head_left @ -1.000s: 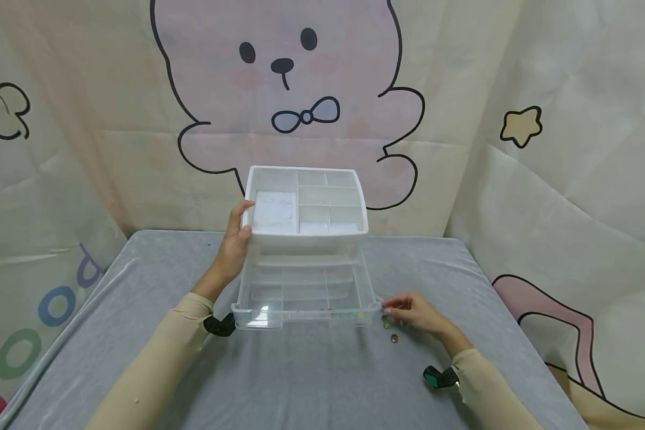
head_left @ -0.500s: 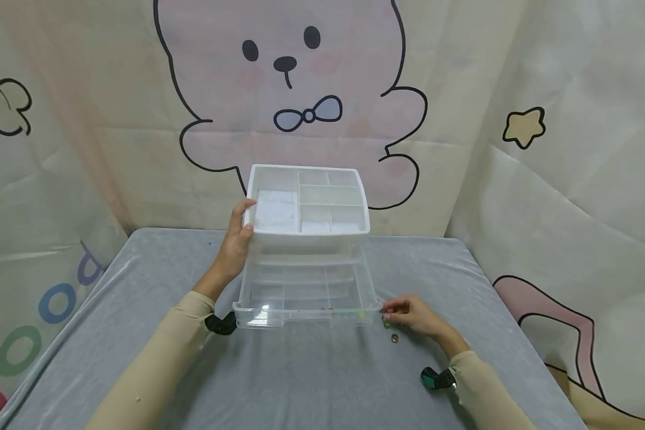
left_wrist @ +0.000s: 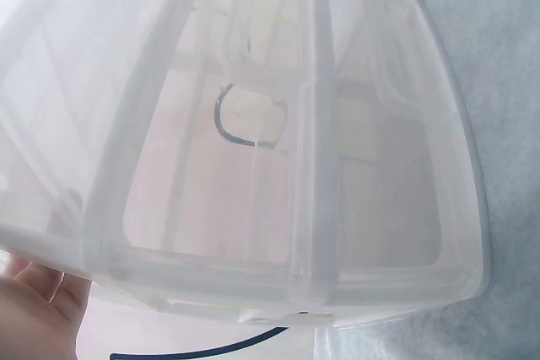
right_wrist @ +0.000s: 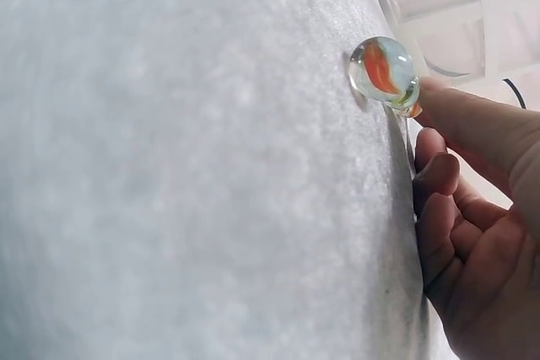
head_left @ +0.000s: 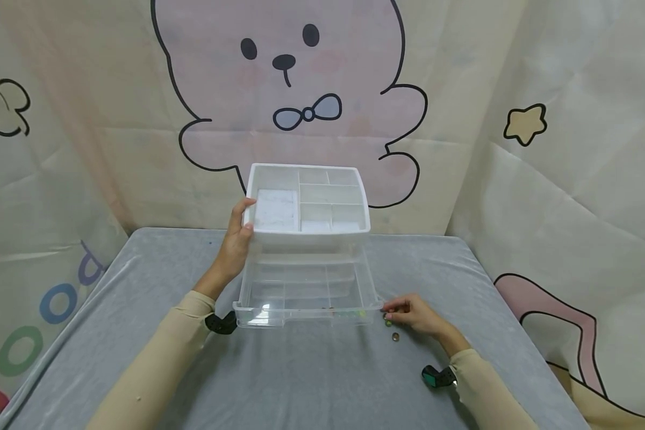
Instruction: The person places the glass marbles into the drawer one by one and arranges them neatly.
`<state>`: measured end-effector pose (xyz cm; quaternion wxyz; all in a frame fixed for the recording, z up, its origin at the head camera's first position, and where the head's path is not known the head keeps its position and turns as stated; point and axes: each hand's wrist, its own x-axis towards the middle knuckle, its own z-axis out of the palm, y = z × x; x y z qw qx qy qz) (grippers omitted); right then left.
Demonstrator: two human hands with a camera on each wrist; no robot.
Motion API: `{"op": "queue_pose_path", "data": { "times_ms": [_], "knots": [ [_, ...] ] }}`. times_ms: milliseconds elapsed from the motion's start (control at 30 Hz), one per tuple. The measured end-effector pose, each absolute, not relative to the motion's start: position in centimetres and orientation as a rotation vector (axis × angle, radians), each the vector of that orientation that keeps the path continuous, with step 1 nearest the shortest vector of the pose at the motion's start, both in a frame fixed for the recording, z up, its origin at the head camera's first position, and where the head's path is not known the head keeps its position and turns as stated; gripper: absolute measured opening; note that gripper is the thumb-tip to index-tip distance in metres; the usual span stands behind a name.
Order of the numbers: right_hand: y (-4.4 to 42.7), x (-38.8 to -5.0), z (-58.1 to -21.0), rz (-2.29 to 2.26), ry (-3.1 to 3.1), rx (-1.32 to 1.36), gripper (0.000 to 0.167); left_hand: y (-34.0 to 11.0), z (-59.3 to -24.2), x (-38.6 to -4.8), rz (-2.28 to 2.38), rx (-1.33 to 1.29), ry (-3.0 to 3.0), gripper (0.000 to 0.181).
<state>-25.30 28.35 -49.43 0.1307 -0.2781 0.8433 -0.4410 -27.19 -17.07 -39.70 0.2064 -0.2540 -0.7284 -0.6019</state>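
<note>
A white-topped plastic storage box [head_left: 306,232] stands mid-table, with a divided tray in its top and a clear drawer [head_left: 306,318] at its front. With my left hand [head_left: 235,248] I grip the box's upper left side; in the left wrist view its clear wall fills most of the picture. My right hand [head_left: 416,315] is low at the drawer's right front corner, its fingertips at the corner tab. A greenish marble [head_left: 388,323] and a brownish marble [head_left: 395,337] lie beside it. The right wrist view shows a clear marble with an orange swirl [right_wrist: 384,69] near my extended digit; the fingertip contact is hidden.
A grey-blue cloth [head_left: 312,382] covers the table. Behind it hangs a printed curtain [head_left: 435,36] with a cartoon bear. Small orange and green spots show through the drawer front, too small to tell. Dark wrist devices [head_left: 438,377] hang at both sleeves.
My right hand has shifted very slightly left beside the drawer corner and covers part of the greenish marbles. My left hand and the box hold still.
</note>
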Motion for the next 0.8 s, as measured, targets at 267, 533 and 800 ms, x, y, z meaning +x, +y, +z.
{"op": "queue_pose_path", "data": {
  "times_ms": [267,533,800],
  "knots": [
    [28.32,-25.36,-49.57,-1.292,2.439,-0.837,0.022,-17.04,-39.72,-27.23,-1.68,-0.716,-2.024,0.043],
    [28.32,-25.29,-49.31,-1.277,2.439,-0.813,0.02,-17.11,-39.78,-27.17,-1.678,-0.707,-2.032,0.043],
    [28.58,-25.22,-49.35,-1.295,2.451,-0.744,0.021,-17.04,-39.52,-27.13,-1.689,-0.695,-2.034,0.045]
  ]
}}
